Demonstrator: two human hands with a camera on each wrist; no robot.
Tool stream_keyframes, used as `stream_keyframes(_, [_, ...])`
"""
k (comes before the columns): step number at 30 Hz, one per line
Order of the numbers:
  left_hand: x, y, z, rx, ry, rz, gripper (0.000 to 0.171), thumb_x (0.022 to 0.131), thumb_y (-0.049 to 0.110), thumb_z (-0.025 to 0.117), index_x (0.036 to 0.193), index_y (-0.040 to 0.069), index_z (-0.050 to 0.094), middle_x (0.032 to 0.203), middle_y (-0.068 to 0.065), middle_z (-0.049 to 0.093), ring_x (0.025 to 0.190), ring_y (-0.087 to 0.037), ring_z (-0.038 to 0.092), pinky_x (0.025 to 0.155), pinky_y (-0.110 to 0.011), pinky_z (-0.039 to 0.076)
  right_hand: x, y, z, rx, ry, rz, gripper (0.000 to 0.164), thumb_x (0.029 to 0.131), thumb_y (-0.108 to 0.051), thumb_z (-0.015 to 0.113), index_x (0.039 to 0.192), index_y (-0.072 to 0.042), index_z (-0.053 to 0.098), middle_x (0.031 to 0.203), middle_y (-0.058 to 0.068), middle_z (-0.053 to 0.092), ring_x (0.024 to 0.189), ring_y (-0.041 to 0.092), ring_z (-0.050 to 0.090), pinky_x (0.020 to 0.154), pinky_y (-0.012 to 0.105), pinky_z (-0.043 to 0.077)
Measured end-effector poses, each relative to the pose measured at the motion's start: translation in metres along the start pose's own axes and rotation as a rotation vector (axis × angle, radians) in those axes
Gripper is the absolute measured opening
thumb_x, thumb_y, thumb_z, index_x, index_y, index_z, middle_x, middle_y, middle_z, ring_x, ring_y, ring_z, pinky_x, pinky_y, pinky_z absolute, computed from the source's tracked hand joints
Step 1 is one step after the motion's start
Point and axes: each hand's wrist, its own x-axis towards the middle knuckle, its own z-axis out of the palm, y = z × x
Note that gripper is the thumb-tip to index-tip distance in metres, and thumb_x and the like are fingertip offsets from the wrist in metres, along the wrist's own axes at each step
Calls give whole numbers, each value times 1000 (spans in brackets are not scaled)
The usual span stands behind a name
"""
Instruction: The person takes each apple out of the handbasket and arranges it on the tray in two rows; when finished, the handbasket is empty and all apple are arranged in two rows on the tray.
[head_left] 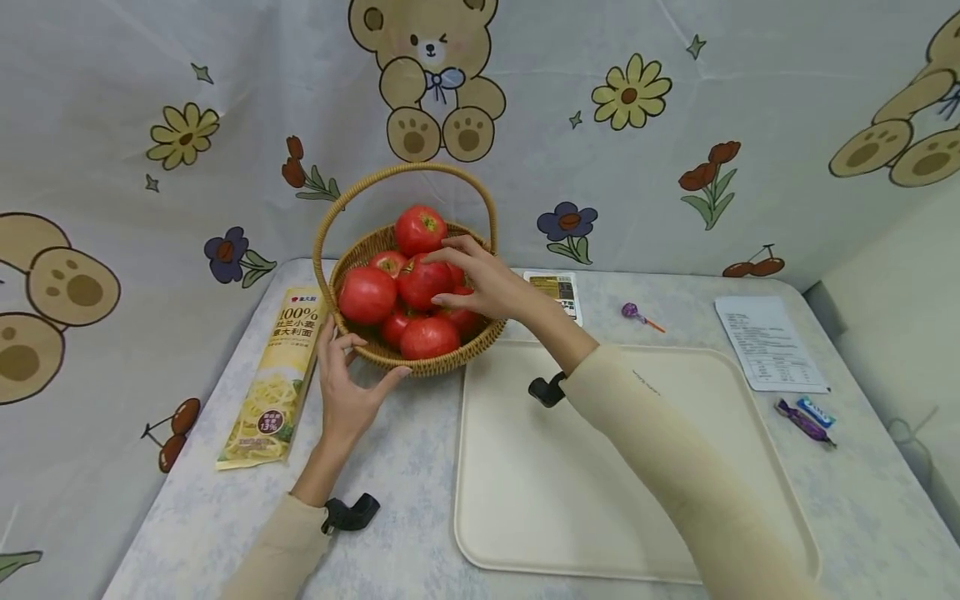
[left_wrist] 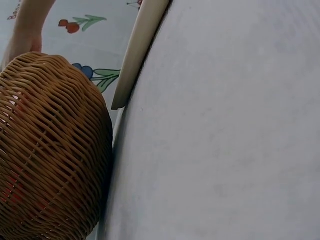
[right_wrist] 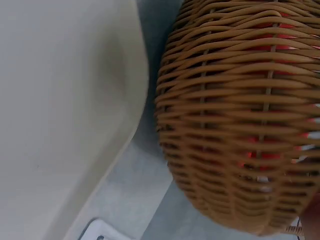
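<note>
A round wicker basket (head_left: pixel 450 364) with a tall arched handle holds several red apples (head_left: pixel 367 295). My left hand (head_left: pixel 348 400) holds the basket's near left side, thumb along the front rim and fingers bent at the left rim. Reaching over the right rim, my right hand (head_left: pixel 483 283) has its fingers and thumb around the right side of an apple (head_left: pixel 418 283) in the middle of the pile. Both wrist views show the woven outer wall (left_wrist: pixel 55 145) of the basket, with red showing through the gaps; the fingertips are hidden there.
A large cream tray (head_left: pixel 600 467) lies right of the basket. Left of it is a yellow pasta packet (head_left: pixel 273 379). Behind the tray are a dark-labelled packet (head_left: pixel 558 292) and a lollipop (head_left: pixel 632 311); a printed sheet (head_left: pixel 770 343) and two wrapped sweets (head_left: pixel 804 422) lie at the right.
</note>
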Motion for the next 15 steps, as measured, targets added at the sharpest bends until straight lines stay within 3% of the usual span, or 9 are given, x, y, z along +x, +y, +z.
stream_keyframes(8, [1,-1,-1,2,0,8,59,67,1,88,105,-10,44,154,-33,18,147,-44,15,96,-62,43,23,3,17,-42,-88,86,51,88,-40,72,135,-27,54,139,11,41,127,28,48,107,46,43])
stream_keyframes(15, [0,-1,0,21,-7,-1,60,67,1,88,105,-9,44,154,-32,19,147,-42,15,96,-57,44,27,1,28,-81,-45,86,49,85,-34,77,127,-25,54,131,9,46,118,27,53,100,45,48])
